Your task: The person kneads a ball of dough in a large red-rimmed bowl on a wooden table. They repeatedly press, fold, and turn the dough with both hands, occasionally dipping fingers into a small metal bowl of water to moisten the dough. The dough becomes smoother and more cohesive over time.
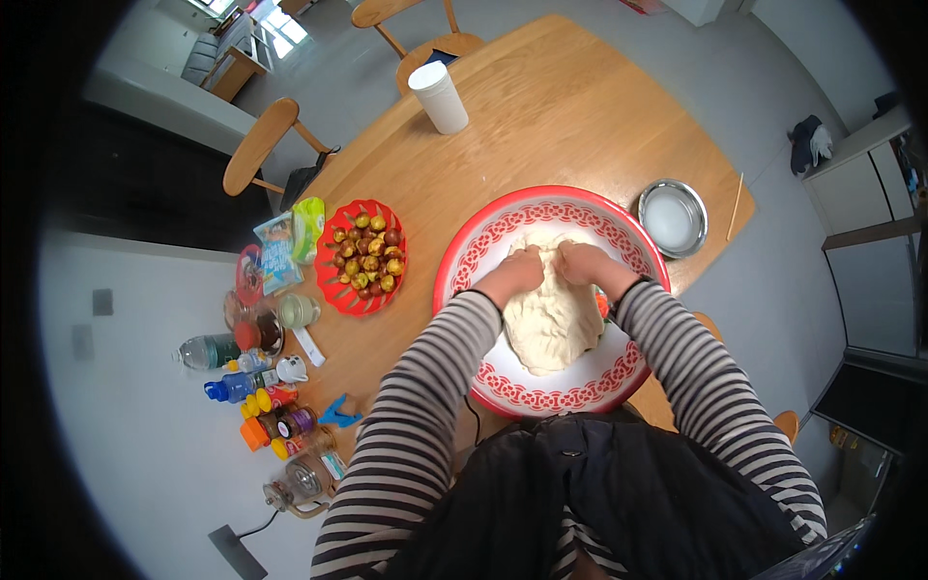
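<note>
A large pale lump of dough (554,326) lies in a white enamel basin (558,400) with a red rim and red pattern. My left hand (523,270) presses on the upper left part of the dough, its fingers curled into it. Close beside it, my right hand (578,262) grips the dough's upper right part, fingers also curled in. The fingertips of both hands are hidden in the dough. A bit of coloured print on the basin's floor shows by my right wrist.
A metal bowl (673,219) and a thin wooden stick (735,206) are right of the basin. Leftward stand a red fruit dish (395,293), snack bags (279,254), a glass jar (298,311), a blue clip (339,413) and several bottles. A white canister (439,98) stands at the far edge.
</note>
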Demonstrator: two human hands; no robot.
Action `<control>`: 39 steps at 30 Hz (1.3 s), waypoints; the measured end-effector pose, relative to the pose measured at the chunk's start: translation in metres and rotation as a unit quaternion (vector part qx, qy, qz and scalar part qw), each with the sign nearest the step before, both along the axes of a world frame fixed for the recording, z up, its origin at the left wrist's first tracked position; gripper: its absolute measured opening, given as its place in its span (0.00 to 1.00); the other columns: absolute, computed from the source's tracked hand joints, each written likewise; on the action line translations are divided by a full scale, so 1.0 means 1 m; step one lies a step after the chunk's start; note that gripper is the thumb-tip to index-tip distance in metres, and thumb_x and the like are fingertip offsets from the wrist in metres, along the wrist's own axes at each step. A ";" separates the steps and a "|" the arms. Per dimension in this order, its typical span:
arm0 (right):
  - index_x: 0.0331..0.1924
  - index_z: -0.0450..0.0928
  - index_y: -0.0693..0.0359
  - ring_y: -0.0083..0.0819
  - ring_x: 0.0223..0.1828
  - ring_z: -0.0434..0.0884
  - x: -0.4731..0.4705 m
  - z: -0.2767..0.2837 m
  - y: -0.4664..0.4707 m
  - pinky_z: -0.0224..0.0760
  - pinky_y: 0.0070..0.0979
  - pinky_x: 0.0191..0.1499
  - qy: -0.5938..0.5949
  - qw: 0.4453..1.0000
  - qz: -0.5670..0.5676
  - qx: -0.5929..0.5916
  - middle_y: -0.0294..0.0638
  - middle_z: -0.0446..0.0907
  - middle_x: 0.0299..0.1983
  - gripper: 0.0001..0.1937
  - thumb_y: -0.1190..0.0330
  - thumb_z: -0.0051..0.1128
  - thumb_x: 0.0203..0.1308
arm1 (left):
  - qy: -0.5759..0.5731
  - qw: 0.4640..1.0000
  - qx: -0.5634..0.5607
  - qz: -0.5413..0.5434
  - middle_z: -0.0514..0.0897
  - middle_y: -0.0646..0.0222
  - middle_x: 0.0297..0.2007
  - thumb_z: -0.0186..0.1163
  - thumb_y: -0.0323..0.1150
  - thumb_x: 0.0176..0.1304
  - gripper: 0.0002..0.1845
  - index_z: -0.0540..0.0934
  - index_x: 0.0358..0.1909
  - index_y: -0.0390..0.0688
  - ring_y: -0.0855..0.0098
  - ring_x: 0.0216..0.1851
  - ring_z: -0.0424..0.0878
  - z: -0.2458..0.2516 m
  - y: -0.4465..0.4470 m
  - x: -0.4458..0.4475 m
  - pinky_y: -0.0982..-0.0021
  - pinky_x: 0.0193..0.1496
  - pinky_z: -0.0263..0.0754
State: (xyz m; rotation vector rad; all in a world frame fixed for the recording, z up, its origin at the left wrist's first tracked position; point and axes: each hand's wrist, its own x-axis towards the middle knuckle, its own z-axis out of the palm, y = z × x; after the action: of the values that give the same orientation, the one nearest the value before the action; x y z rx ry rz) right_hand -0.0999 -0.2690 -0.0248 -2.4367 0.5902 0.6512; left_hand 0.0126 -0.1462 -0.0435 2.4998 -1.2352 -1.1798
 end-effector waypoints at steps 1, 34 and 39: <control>0.49 0.79 0.62 0.46 0.51 0.81 -0.009 0.002 0.000 0.72 0.39 0.53 -0.016 0.999 -0.021 0.041 0.50 0.82 0.47 0.21 0.53 0.52 0.62 | 0.009 1.000 -0.001 -0.030 0.77 0.45 0.55 0.50 0.43 0.67 0.22 0.75 0.54 0.38 0.49 0.57 0.75 0.005 0.006 0.001 0.56 0.59 0.69; 0.59 0.69 0.64 0.54 0.61 0.69 -0.009 -0.030 0.028 0.61 0.39 0.64 -0.206 0.928 -0.271 0.150 0.58 0.72 0.57 0.31 0.49 0.56 0.59 | 0.027 0.971 -0.218 0.098 0.77 0.54 0.51 0.58 0.42 0.62 0.20 0.77 0.53 0.45 0.52 0.54 0.72 -0.017 0.021 0.001 0.57 0.61 0.64; 0.50 0.73 0.60 0.49 0.53 0.70 -0.085 0.022 0.035 0.64 0.38 0.55 -0.294 0.944 0.058 0.137 0.50 0.72 0.49 0.24 0.53 0.63 0.55 | 0.043 0.928 -0.358 -0.094 0.76 0.57 0.44 0.65 0.40 0.56 0.22 0.77 0.50 0.39 0.54 0.52 0.72 0.028 0.095 -0.026 0.58 0.60 0.64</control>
State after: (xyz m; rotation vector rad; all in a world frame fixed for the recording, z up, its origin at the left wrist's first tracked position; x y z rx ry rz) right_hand -0.1846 -0.2342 -0.0031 -2.2461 0.1026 0.0199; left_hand -0.0135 -0.0509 -0.0159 1.8051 -1.5498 -0.6692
